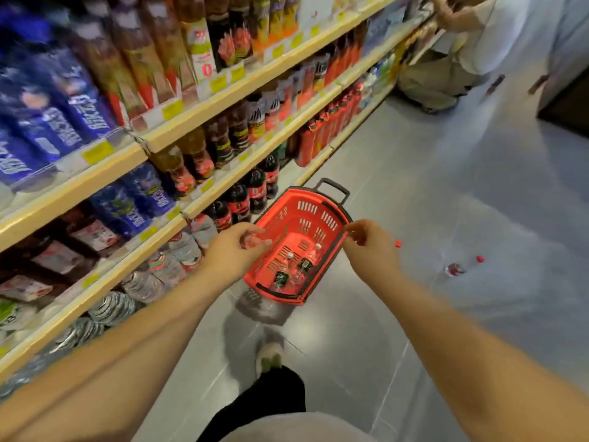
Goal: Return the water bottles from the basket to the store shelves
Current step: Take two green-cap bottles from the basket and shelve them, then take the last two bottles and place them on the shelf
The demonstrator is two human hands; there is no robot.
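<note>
A red plastic basket (306,218) with black trim hangs just above the grey floor, its shadow beneath it. My left hand (234,252) grips its left rim. My right hand (371,248) pinches the black edge on its right side. Two clear water bottles lie inside on the bottom, each with a white cap and a dark label: one (282,275) nearer me, the other (306,263) beside it. To the left stand the store shelves (178,132). Their lowest level holds clear water bottles (183,250).
Cola bottles (255,189) and red bottles (322,135) fill the bottom shelf further along. A small bottle with a red cap (459,267) lies on the floor to the right. Another person crouches at the aisle's far end (446,78). My shoe (269,355) is below the basket.
</note>
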